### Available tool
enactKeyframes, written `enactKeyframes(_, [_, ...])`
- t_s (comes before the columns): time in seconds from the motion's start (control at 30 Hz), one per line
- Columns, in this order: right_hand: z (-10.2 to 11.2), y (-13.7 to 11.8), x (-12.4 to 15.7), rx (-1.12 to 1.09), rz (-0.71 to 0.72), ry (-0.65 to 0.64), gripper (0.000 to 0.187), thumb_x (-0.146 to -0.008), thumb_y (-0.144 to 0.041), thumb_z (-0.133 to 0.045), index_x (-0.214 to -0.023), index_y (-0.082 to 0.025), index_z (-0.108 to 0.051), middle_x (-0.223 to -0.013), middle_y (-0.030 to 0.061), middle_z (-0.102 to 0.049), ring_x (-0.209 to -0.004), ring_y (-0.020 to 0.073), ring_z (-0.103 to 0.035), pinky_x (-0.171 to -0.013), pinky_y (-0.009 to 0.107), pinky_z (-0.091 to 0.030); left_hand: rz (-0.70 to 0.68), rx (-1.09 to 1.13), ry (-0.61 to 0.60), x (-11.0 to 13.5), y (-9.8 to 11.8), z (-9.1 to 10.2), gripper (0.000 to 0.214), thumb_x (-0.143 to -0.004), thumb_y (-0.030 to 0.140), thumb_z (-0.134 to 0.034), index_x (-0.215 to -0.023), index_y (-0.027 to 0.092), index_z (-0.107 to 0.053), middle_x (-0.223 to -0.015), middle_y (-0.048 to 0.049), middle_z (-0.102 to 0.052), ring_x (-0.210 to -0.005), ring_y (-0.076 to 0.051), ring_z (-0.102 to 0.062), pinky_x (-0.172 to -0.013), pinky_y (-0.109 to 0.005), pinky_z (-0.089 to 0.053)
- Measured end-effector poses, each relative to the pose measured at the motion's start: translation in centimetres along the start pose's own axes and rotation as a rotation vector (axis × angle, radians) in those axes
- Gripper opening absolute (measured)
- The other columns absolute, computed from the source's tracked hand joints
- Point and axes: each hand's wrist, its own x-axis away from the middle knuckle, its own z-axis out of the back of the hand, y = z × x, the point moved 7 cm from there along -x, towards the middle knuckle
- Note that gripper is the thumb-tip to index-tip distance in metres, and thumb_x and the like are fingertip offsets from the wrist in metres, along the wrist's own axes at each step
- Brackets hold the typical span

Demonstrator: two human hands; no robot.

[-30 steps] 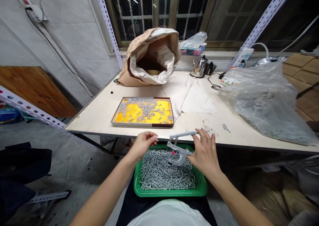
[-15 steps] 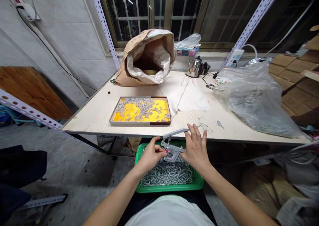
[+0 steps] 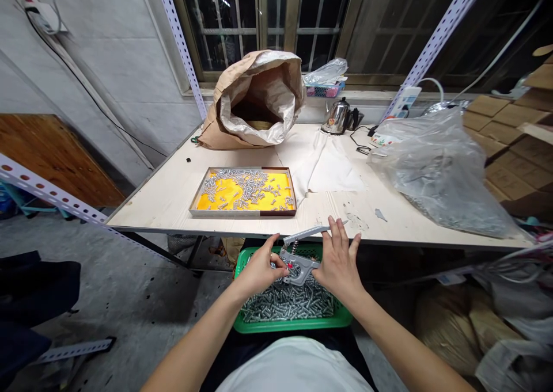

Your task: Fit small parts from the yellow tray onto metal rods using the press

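My right hand (image 3: 339,259) grips a grey metal lever tool (image 3: 305,268), fingers over its upper handle and thumb at its lower body. A spring (image 3: 294,247) stands between the lever and the body. At the tool's left end, my left hand (image 3: 262,268) has its thumb and fingers closed beside a small red part (image 3: 290,265); what they pinch is too small to make out. Both hands are above a green plastic basket (image 3: 294,325) full of small grey metal screw-like pieces (image 3: 289,303).
On the wooden table (image 3: 242,225), a shallow tray (image 3: 227,214) holds similar pieces on a yellow bottom. Behind it lies an open paper sack (image 3: 216,121). A steel kettle (image 3: 337,117) stands farther back, with a clear plastic bag (image 3: 440,173) and stacked cardboard boxes (image 3: 514,150) at right.
The tool has come down slightly, with its lever still raised. My left index finger sits a little higher and straighter; both hands keep nearly the same place.
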Motion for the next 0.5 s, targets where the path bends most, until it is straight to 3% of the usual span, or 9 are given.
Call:
enactKeyframes(0.17, [0.5,-0.2,-0.2,0.001,0.006,0.008,0.062,-0.064,-0.021,-0.056,-0.123,-0.007,-0.041,-0.153,0.0229,-0.016,-0.143,0.0345,-0.01,-0.108,0.067,0.0,0.029,0.056,-0.014,0.3,0.6,-0.1,0.093,-0.065,0.015,-0.07,-0.145,0.012,-0.024,-0.07,0.001,-0.066,-0.072,-0.018,-0.063,-0.072,-0.028,-0.042])
enactKeyframes(0.3, [1.1,-0.5,-0.5,0.006,0.004,0.041,0.056,-0.069,-0.022,-0.054,-0.121,-0.008,-0.042,-0.149,0.0224,-0.027,-0.142,0.0338,-0.014,-0.11,0.065,-0.001,0.02,0.099,0.019,0.5,0.8,0.1,0.09,-0.065,0.017,-0.071,-0.143,0.009,-0.024,-0.07,0.0002,-0.066,-0.072,-0.017,-0.061,-0.072,-0.028,-0.041])
enactKeyframes(0.5, [2.2,-1.0,-0.9,0.0,0.052,0.163,0.032,-0.077,-0.024,-0.052,-0.107,-0.013,-0.049,-0.129,0.0185,-0.05,-0.13,0.0322,-0.037,-0.11,0.063,-0.009,0.03,0.207,0.047,1.0,0.7,0.4,0.094,-0.064,0.02,-0.074,-0.142,0.01,-0.024,-0.068,0.0028,-0.062,-0.07,-0.016,-0.058,-0.069,-0.027,-0.039])
